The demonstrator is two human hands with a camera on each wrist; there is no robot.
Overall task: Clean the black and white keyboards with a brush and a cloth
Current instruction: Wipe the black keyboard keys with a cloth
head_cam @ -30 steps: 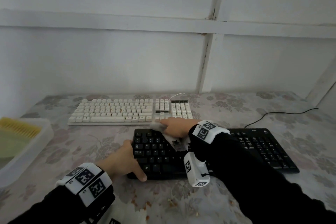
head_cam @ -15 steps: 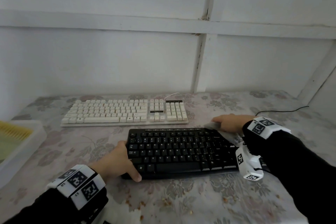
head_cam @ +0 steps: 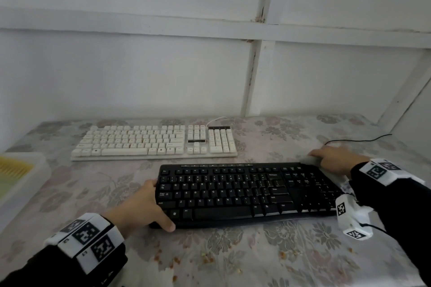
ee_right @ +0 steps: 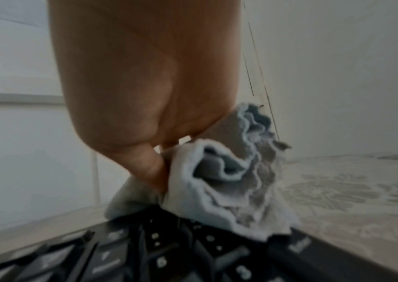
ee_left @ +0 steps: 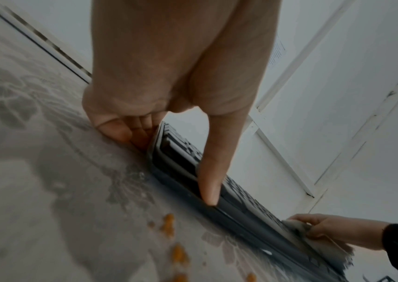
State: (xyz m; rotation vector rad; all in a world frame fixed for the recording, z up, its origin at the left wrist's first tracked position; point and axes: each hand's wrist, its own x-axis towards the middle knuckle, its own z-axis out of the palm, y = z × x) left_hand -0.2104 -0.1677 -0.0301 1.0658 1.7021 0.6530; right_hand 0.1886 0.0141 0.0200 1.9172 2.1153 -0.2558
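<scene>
The right hand (head_cam: 333,158) grips a bunched cloth (ee_right: 226,179) at the far right corner of the black keyboard (head_cam: 245,191); the left hand (head_cam: 142,205) clamps its left end, thumb on the front edge. Wipe with light, even pressure, probably row by row. The white keyboard (head_cam: 154,142) lies just behind; the table (head_cam: 233,258) in front carries crumbs.

The floral-covered tabletop (head_cam: 291,251) carried a black keyboard (head_cam: 245,193) between the hands, a white keyboard (head_cam: 154,142) beyond them, a pale tray (head_cam: 21,179) left of the left hand (head_cam: 140,207), and orange crumbs (head_cam: 205,256) nearer than both.
</scene>
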